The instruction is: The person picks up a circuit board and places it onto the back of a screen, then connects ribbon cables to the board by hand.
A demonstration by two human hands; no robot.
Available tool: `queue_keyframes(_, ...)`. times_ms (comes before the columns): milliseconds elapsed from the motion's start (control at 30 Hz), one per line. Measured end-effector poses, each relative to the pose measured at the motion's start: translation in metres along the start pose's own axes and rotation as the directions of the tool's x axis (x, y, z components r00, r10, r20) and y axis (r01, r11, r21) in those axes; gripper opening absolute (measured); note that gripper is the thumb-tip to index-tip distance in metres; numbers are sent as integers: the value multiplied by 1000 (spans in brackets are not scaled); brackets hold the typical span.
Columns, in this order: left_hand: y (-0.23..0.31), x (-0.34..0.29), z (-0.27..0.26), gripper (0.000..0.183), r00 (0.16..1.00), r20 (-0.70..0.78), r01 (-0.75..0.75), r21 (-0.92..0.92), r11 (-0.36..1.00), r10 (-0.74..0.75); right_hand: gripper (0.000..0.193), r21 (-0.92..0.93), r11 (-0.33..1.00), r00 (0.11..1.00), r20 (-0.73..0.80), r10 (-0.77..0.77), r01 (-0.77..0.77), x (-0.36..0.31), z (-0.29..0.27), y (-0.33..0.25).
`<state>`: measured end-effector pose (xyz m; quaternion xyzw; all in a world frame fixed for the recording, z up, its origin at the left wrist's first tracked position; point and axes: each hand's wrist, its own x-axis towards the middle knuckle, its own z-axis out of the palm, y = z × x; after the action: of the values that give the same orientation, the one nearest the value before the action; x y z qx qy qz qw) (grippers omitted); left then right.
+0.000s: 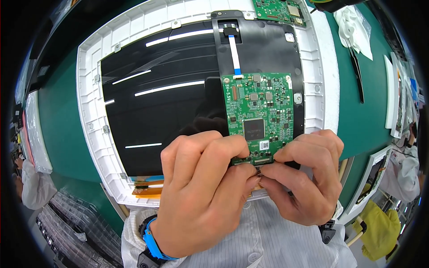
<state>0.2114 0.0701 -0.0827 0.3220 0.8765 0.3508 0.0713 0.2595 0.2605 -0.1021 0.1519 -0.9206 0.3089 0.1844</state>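
Note:
My left hand (203, 181) and my right hand (306, 178) meet at the near edge of a green circuit board (273, 114). Both are closed, thumbs and forefingers pinched together around a small connector (262, 161); what lies between the fingertips is mostly hidden. The board rests on a black plate at the right side of a dark display panel (165, 102). From the board's far edge a white ribbon cable (235, 56) with blue ends runs to a slot. Part of an orange flex strip (149, 191) shows beside my left hand, along the panel's near edge.
A white plastic frame (91, 129) surrounds the panel on a green mat (58, 143). Another green board (279, 11) lies at the far edge. Black tweezers (356, 73) and a crumpled white cloth (351, 27) are at right. Clear trays (76, 219) stand lower left.

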Motion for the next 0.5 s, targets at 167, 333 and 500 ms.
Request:
queue_keyframes(167, 4, 1, -1, 24, 997, 48, 68, -28, 997, -67, 33, 0, 1000, 1000, -8, -10, 10, -1, -1, 0)
queue_keyframes(333, 5, 1, 0, 23, 996, 63, 65, -10, 998, -64, 32, 1, 1000, 1000, -6, -4, 4, -1, -1, 0)
queue_keyframes(500, 4, 2, -1, 24, 995, 83, 56, -7, 998, -55, 30, 6, 1000, 1000, 4, 9, -9, 0, -2, -1)
